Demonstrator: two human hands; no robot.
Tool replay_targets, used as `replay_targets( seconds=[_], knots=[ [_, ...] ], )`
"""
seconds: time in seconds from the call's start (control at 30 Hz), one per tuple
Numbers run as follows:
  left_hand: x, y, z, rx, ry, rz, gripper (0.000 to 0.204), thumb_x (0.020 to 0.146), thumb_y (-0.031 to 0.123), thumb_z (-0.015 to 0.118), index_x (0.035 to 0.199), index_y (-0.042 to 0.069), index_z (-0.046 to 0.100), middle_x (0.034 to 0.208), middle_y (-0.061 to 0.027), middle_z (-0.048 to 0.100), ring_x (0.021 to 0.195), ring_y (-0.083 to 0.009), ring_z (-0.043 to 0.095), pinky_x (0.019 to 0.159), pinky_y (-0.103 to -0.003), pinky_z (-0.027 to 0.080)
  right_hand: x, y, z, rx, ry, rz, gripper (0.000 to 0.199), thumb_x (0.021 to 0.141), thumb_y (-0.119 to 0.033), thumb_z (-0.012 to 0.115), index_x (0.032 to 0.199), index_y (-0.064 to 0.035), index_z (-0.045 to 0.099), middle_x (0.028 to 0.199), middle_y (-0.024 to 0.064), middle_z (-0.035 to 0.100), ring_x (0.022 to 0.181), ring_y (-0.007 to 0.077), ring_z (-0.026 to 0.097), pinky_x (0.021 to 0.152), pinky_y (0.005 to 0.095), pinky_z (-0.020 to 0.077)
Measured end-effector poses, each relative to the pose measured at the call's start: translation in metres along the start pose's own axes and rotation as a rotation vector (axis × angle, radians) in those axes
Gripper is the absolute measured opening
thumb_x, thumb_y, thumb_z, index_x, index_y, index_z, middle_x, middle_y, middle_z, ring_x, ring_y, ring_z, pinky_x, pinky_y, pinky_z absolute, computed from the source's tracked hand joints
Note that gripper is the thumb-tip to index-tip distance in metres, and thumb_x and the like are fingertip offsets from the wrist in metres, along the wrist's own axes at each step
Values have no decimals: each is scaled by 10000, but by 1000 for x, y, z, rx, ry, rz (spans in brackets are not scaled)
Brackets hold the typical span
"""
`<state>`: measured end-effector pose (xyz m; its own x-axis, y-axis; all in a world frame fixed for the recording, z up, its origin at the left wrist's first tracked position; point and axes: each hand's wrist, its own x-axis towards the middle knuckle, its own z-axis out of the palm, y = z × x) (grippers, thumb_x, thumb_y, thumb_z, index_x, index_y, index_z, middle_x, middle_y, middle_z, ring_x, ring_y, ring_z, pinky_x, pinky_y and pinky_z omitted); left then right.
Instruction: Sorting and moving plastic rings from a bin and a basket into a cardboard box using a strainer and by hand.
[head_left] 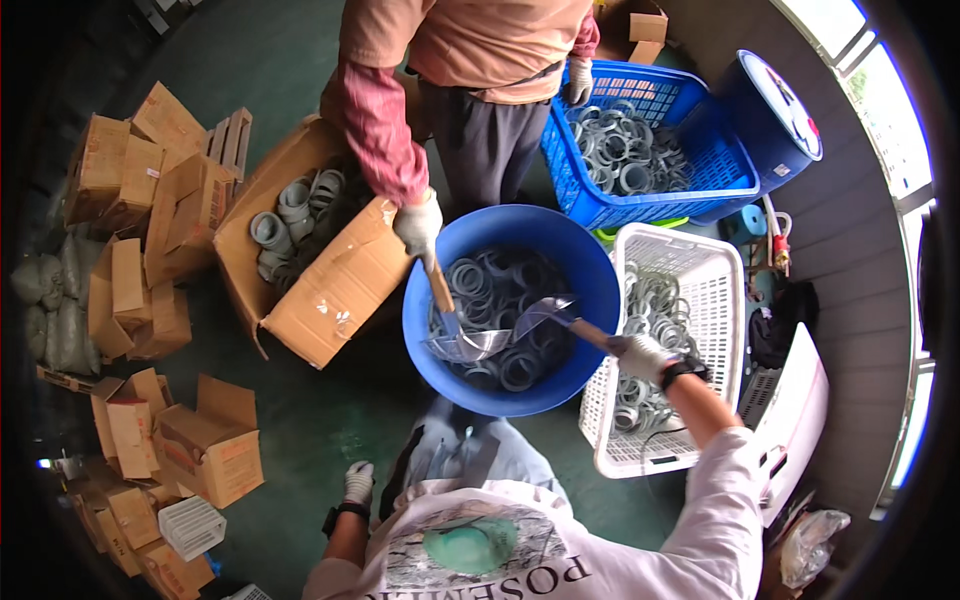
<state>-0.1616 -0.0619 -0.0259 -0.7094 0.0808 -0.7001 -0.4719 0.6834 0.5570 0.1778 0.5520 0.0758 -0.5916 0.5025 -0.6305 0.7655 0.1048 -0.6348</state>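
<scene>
My gloved right hand (642,358) grips the wooden handle of a metal scoop (540,314). Its curved head is over the blue round tub (420,362), among grey plastic rings (519,370). Down beside my left leg hangs my gloved left hand (358,482), fingers loosely apart, with nothing seen in it. Across the tub, a co-worker's gloved hand (419,226) holds a second scoop (470,346) by its wooden handle, its wide metal head in the same tub. The co-worker's other gloved hand (580,82) rests at the rim of a blue basket (650,212).
A white basket (727,300) of rings stands right of the tub, with a blue barrel (770,120) behind. An open cardboard box (335,295) of grey fittings sits to the left. Several cartons (205,450) lie along the far left, and a wall (870,250) rises right.
</scene>
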Motion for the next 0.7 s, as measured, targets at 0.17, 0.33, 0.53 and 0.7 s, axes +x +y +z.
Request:
replay_targets(
  seconds=[0.17,0.33,0.53,0.7],
  knots=[
    [-3,29,3,24,-54,14,235,789,190,620,998,84,617,764,-13,577,617,-119,488,564,-281,428,33,17,99,-205,149,350,274,794,-133,510,1053,-131,600,962,138,644,912,310,619,778,362,484],
    [-2,29,-11,82,-39,-96,228,797,214,628,991,93,617,763,-13,569,619,-118,498,536,-278,436,17,-16,122,-201,221,363,260,814,-170,508,1059,-127,583,967,161,636,913,328,612,786,384,476],
    [8,43,2,-42,-69,-49,228,797,218,631,988,93,621,784,-10,566,641,-128,508,573,-282,465,-63,-17,36,-76,247,180,351,752,-59,583,1101,-85,595,929,88,645,870,204,615,736,295,465],
    [19,23,8,-61,-101,-15,233,803,215,627,1002,96,606,770,-23,555,621,-161,533,546,-304,476,-65,-19,31,316,248,192,577,679,1,607,1246,-36,505,1006,79,599,884,149,566,752,238,442]
  ],
)
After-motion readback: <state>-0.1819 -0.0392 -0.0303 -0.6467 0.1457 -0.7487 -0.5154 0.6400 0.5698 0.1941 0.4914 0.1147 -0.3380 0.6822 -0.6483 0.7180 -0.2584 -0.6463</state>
